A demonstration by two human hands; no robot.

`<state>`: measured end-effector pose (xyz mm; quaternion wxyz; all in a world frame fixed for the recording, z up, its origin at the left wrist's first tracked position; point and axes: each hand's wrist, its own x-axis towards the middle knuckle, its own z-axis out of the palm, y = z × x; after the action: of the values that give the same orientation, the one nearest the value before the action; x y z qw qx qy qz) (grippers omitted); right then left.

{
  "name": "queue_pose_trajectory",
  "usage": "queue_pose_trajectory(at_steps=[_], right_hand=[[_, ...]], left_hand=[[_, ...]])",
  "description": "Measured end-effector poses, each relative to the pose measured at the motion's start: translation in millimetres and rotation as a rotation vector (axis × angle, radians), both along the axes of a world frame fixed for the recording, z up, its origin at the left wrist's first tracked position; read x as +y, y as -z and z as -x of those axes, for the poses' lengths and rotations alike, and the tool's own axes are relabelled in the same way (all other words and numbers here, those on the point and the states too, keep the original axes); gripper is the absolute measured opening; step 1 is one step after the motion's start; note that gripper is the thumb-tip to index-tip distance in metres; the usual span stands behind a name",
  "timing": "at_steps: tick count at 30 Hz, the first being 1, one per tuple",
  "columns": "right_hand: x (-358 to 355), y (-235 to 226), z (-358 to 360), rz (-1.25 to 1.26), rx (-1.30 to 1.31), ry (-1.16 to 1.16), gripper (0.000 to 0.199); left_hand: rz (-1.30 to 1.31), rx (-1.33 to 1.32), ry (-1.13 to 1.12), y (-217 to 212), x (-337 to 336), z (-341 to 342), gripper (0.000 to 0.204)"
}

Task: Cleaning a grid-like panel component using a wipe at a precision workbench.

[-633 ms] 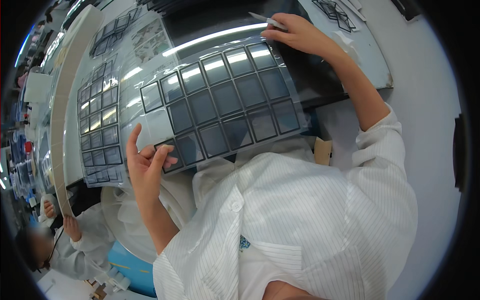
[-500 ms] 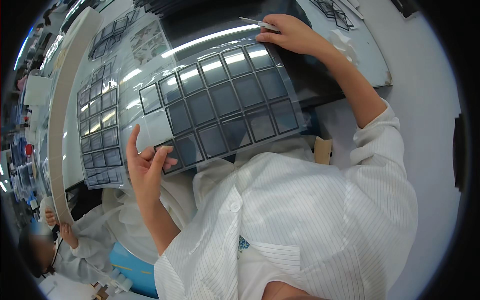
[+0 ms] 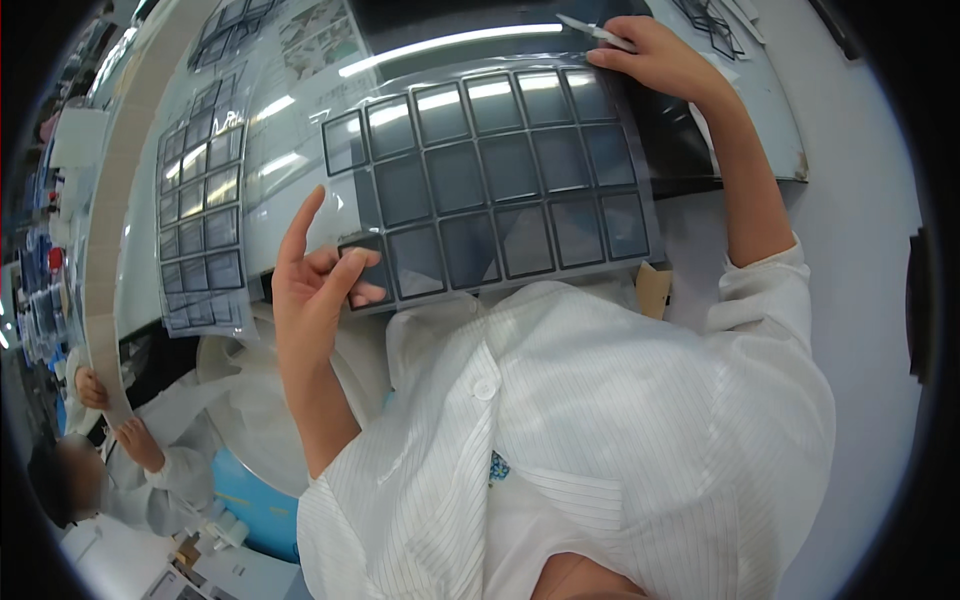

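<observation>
A clear film sheet with rows of black-edged, dark rectangular panels (image 3: pixel 460 190) lies slanted in front of me. One spot at its left side, in the middle row, has no panel. My left hand (image 3: pixel 325 275) pinches the sheet's near left corner panel between thumb and fingers, with the index finger stretched out past it. At the far right corner, my right hand (image 3: pixel 660 58) is closed around a slim, pointed, light-coloured tool (image 3: pixel 598 34), its tip pointing left. The right thumb is by the sheet's edge; whether it grips the film too, I cannot tell.
A second film sheet of black frames (image 3: pixel 205 200) lies to the left. Loose black frames (image 3: pixel 710 25) sit at the far right. Behind my sheet is a dark glossy mat (image 3: pixel 450 25). Beyond a beige partition edge (image 3: pixel 105 230), another person's hands (image 3: pixel 135 440) show at lower left.
The panel sheet and both hands have shifted right and a little up in view, and the sheet lies more level. The surroundings have shifted too, so my view has moved. Both holds look unchanged.
</observation>
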<state>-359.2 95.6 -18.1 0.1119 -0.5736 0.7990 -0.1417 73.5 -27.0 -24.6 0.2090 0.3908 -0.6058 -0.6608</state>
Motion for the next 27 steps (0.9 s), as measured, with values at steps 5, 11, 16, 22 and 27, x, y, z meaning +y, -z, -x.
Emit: queue_pose_trajectory(at_steps=[5,11,16,22,27], right_hand=[[6.9,-32.7,-41.9,0.146,-0.017,0.109,0.032],[12.8,-43.6,-97.6,0.296,-0.165,-0.108,0.032],[3.8,-60.9,-135.9,0.290,-0.220,-0.140,0.032],[-1.9,-25.8,-135.7,0.401,-0.195,-0.354,0.020],[-2.9,-26.5,-167.4,0.364,-0.136,-0.485,0.017]], left_hand=[[0.013,0.023,0.016,-0.4,0.6,-8.6,0.072],[-0.004,0.020,0.029,3.0,0.5,-10.9,0.072],[-0.002,0.034,0.049,7.2,0.1,-14.1,0.070],[-0.004,0.090,0.061,11.6,-0.4,-17.5,0.067],[-0.004,0.055,0.057,9.2,-0.7,-17.5,0.066]])
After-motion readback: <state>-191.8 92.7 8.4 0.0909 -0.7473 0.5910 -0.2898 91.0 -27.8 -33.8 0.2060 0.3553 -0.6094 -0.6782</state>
